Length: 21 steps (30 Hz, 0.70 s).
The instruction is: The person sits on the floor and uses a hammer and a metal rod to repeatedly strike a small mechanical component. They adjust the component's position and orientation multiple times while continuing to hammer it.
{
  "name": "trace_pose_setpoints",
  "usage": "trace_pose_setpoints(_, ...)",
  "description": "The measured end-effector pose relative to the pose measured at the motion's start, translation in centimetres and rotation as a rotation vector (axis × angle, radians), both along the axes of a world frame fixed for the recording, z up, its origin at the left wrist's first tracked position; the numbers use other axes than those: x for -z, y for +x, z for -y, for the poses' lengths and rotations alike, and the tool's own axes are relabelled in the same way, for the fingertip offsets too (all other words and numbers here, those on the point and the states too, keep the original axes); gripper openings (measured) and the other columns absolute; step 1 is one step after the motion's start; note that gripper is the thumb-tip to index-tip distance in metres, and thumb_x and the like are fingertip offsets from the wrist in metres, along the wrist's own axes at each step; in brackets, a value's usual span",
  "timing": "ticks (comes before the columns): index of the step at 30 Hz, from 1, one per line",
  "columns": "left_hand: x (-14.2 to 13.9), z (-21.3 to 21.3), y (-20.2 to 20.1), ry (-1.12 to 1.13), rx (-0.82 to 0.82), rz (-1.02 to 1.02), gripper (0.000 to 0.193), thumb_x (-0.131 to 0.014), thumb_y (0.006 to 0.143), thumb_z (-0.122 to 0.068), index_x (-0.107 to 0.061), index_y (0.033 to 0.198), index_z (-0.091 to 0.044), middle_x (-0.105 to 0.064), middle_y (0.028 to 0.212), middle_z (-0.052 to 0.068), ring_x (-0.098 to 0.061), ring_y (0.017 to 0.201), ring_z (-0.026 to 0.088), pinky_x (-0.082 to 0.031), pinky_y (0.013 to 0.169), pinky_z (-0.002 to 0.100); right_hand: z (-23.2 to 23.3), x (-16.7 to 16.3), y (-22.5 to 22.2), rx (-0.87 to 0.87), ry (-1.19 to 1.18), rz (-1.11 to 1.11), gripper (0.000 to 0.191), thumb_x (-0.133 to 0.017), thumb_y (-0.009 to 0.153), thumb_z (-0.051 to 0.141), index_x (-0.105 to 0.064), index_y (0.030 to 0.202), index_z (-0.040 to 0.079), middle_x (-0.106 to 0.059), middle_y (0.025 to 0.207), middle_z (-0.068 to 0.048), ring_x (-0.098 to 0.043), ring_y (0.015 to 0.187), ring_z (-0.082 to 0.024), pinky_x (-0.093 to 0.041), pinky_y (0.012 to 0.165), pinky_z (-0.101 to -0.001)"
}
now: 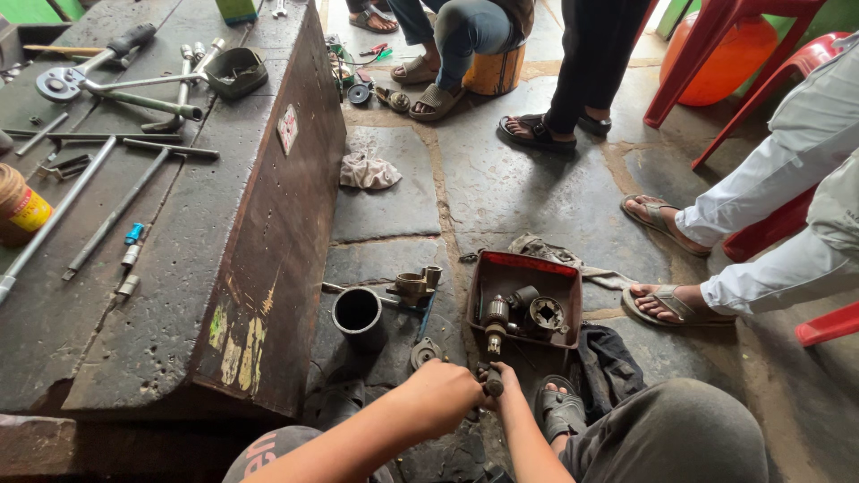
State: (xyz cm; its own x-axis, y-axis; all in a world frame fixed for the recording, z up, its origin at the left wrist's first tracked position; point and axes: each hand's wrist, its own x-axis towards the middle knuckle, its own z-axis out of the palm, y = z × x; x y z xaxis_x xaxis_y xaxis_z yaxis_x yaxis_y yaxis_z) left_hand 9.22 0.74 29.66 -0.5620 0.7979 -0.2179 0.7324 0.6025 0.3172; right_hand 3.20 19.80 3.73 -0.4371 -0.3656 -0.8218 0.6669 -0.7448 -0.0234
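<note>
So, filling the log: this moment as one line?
left hand on small metal part | right hand gripping it | red tray beyond

Both hands (465, 394) grip metal part (493, 383) beside red tray (525, 265).

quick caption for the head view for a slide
Seated on a stone floor, a person's left hand and right hand grip a small metal part beside a red tray.
</note>
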Motion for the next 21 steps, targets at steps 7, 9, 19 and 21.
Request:
trace_pose_setpoints(7, -0.6, -0.3, 0.9, 0.062, 0.029, -0.005, 0.017, -0.064, 0.083, -0.006, -0.077, 0.092, -0.013, -0.074, 0.091, 0.009, -0.072, 0.086, 0.031, -0.055, 0.069, 0.046, 0.4, -0.6, -0.1, 0.006, -0.004, -0.033, 0.034, -0.055, 0.091, 0.035, -0.054, 0.085, 0.002, -0.059, 0.063, -0.008, -0.054, 0.049, -0.023, -0.046, 0.045, -0.0346)
trace_pose_setpoints(9, -0.5, -0.3, 0.8, 0.064, 0.024, -0.023, 0.019, -0.063, 0.084, -0.007, -0.078, 0.093, -0.016, -0.074, 0.092, 0.009, -0.072, 0.087, 0.031, -0.054, 0.07, 0.047, 0.5, -0.9, 0.1, -0.016, 0.029, -0.028, 0.035, -0.055, 0.091, 0.036, -0.056, 0.086, 0.001, -0.058, 0.064, -0.008, -0.055, 0.049, -0.023, -0.047, 0.046, -0.0349)
trace_pose_setpoints(19, -0.5, -0.9, 0.4, 0.077, 0.009, -0.071, 0.011, -0.068, 0.085, -0.016, -0.076, 0.092, -0.016, -0.073, 0.092, 0.009, -0.071, 0.092, 0.032, -0.05, 0.074, 0.049, 0.1, 0.2, -0.3, -0.071, 0.213, -0.218, 0.028, -0.053, 0.095, 0.031, -0.065, 0.093, 0.005, -0.073, 0.085, -0.014, -0.069, 0.076, -0.034, -0.055, 0.074, -0.046)
trace_pose_setpoints(21, -0.3, -1.0, 0.5, 0.071, 0.005, -0.06, 0.011, -0.068, 0.086, -0.017, -0.076, 0.093, -0.017, -0.073, 0.091, 0.009, -0.071, 0.092, 0.032, -0.05, 0.074, 0.05, -0.2, 0.6, -0.4, -0.102, 0.214, -0.205, 0.028, -0.054, 0.095, 0.032, -0.065, 0.091, 0.007, -0.072, 0.084, -0.013, -0.067, 0.073, -0.033, -0.055, 0.071, -0.0467)
